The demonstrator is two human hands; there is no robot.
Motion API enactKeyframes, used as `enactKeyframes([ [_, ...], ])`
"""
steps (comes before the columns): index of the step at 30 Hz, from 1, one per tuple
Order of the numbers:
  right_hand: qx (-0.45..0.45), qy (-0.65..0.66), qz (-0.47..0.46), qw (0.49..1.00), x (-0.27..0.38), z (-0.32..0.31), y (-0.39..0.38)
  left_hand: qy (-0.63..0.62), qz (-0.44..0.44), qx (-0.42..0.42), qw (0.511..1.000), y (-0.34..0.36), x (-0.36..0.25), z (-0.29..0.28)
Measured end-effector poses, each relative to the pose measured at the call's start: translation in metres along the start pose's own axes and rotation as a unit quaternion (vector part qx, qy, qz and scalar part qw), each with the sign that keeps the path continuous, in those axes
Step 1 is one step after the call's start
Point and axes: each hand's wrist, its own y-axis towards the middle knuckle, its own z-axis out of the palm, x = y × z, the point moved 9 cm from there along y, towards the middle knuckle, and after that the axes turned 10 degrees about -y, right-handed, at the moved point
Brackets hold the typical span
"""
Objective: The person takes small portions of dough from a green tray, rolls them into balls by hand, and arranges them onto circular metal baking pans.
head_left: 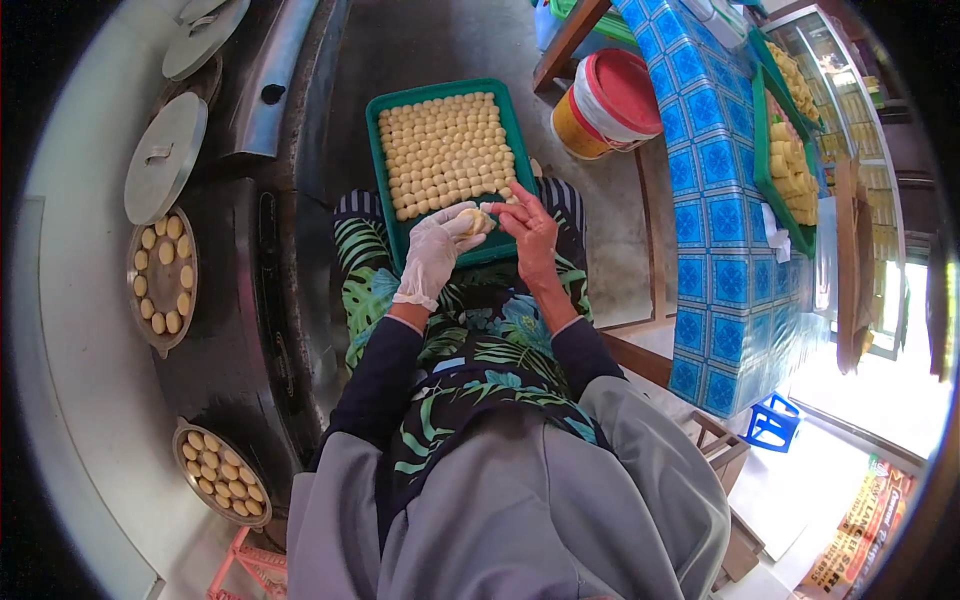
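My left hand, in a thin whitish glove, is closed around a lump of pale yellow dough. My bare right hand is just right of it, its fingers apart and pointing toward the dough. Whether its fingertips touch the lump, or have a bit of dough on them, is too small to tell. Both hands are over the near part of a green tray on my lap. Tight rows of small round dough balls fill the tray's far part.
On the left, two round pans of dough rounds sit on a dark stove, near metal lids. To the right stand a red-lidded bucket and a table with a blue checked cloth, holding green trays of yellow pieces.
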Motion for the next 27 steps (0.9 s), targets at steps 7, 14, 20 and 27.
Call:
enactKeyframes([
  [7, 0.025, -0.358, -0.359, 0.861, 0.07, 0.02, -0.036, 0.023, -0.02, 0.005, 1.0, -0.007, 0.0, 0.011],
  [14, 0.072, -0.511, -0.503, 0.694, 0.088, 0.037, -0.066, 0.042, 0.009, 0.008, 0.999, -0.008, 0.003, 0.016],
  [20, 0.043, -0.421, -0.45, 0.786, 0.094, 0.018, -0.06, 0.093, -0.002, 0.052, 0.994, -0.01, 0.005, 0.028],
  [27, 0.015, -0.245, -0.231, 0.941, 0.082, 0.006, -0.047, 0.112, 0.014, 0.054, 0.992, -0.012, 0.002, 0.032],
])
